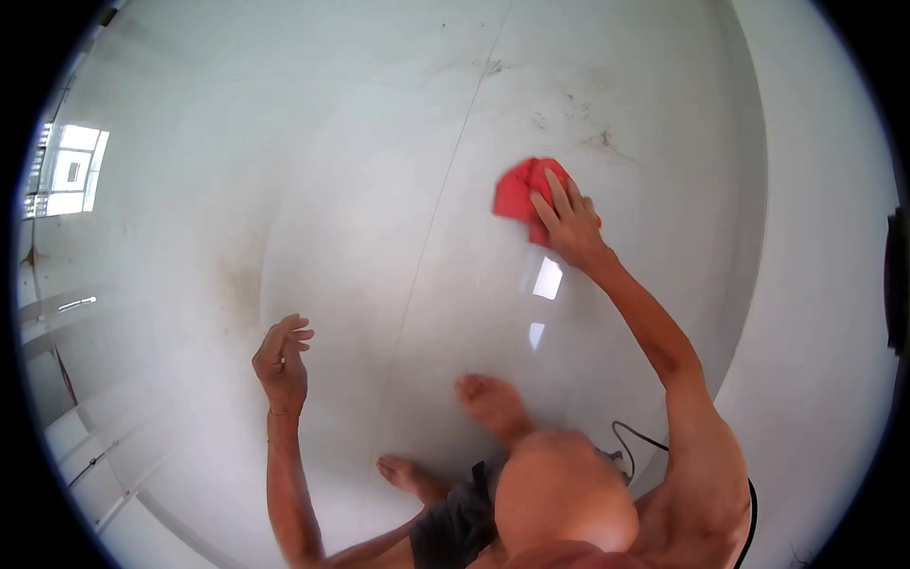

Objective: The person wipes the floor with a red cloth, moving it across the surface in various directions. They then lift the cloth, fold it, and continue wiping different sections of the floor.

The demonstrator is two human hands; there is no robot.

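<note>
My right hand lies over a bunched red cloth, its fingers spread across it and pressing it against the glossy pale floor. Part of the cloth sticks out to the left of the fingers. On the left, my left hand hangs with loosely bent fingers, a little apart and with nothing in them. Dark smudges mark the floor just beyond the cloth. A brownish stain shows near my left hand.
My bare feet and bent knee are at the bottom. A white wall rises on the right, with a black cable near its base. Far left are a bright window-like shape and pale ledges or frames.
</note>
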